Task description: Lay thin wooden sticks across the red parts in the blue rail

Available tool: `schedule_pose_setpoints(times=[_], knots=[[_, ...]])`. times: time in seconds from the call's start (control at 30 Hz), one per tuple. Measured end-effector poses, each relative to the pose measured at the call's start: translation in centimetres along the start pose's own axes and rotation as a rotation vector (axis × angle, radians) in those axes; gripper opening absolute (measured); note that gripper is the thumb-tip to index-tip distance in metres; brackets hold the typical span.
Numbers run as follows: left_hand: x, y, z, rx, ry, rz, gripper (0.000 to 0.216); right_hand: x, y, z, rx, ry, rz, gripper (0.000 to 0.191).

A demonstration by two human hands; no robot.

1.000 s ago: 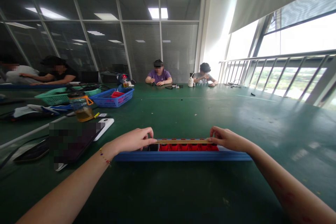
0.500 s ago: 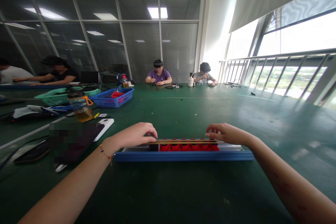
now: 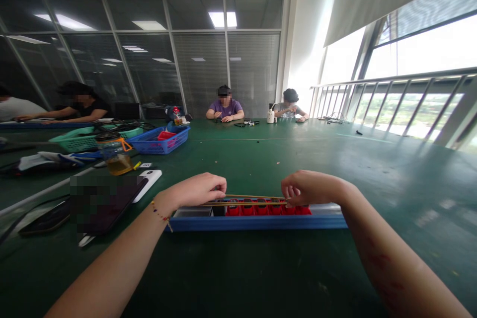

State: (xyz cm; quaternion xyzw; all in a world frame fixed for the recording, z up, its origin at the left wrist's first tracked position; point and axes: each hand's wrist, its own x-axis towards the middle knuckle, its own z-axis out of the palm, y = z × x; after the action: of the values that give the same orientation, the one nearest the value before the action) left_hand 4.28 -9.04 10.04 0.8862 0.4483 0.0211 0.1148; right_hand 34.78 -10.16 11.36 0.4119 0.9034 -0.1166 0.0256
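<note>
A long blue rail (image 3: 257, 222) lies across the green table (image 3: 261, 268) in front of me, with a row of several red pieces (image 3: 268, 208) set in its channel. Thin yellow strips (image 3: 253, 199) stretch lengthwise just above the red row. My left hand (image 3: 196, 190) pinches the strips' left end. My right hand (image 3: 309, 188) is curled over their right end with its fingers closed on them. Both hands hover over the rail, and the strips look lifted slightly off the red pieces.
To my left lie a dark device (image 3: 100, 198), a white phone (image 3: 147, 179), a jar of amber liquid (image 3: 115, 156), a blue basket (image 3: 160, 140) and a green basket (image 3: 87, 136). Other people sit at the far end and far left of the table.
Both hands have drawn closer together and risen a little. The yellow strips have lifted off the red row. My right hand moved left along the rail.
</note>
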Motion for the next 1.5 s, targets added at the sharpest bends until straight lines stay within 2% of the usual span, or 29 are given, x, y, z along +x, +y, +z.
schedule_pose_setpoints(times=[0.2, 0.37, 0.5, 0.6, 0.87, 1.03, 1.3, 1.5], knots=[[-1.1, 0.2, -2.2, 0.036, 0.152, -0.092, 0.025, -0.7, -0.3, 0.0, -0.087, 0.069, 0.088, 0.021], [-2.5, -3.2, -3.9, 0.105, 0.264, -0.142, 0.029, -0.8, -0.2, 0.0, -0.081, 0.057, 0.074, 0.022], [-2.6, -6.3, -4.0, 0.145, 0.336, -0.226, 0.029, -0.6, -0.1, 0.3, -0.079, 0.024, 0.049, 0.024], [-1.4, -7.5, -3.0, 0.158, 0.309, -0.264, 0.026, -0.5, 0.0, 0.4, -0.069, 0.012, 0.048, 0.027], [4.0, -8.9, 1.4, 0.077, 0.163, -0.190, 0.018, -0.3, -0.2, 0.7, -0.060, -0.008, 0.036, 0.027], [6.5, -9.8, 3.2, 0.067, 0.136, -0.148, 0.013, 0.0, -0.5, 0.8, -0.083, -0.024, 0.010, 0.023], [7.4, -10.4, 6.1, 0.016, 0.109, -0.116, 0.013, 0.6, -0.6, 1.5, -0.174, 0.022, -0.009, 0.015], [7.4, -10.6, 6.9, -0.035, 0.126, -0.134, 0.016, 1.0, -0.1, 1.9, -0.168, 0.083, -0.004, 0.018]])
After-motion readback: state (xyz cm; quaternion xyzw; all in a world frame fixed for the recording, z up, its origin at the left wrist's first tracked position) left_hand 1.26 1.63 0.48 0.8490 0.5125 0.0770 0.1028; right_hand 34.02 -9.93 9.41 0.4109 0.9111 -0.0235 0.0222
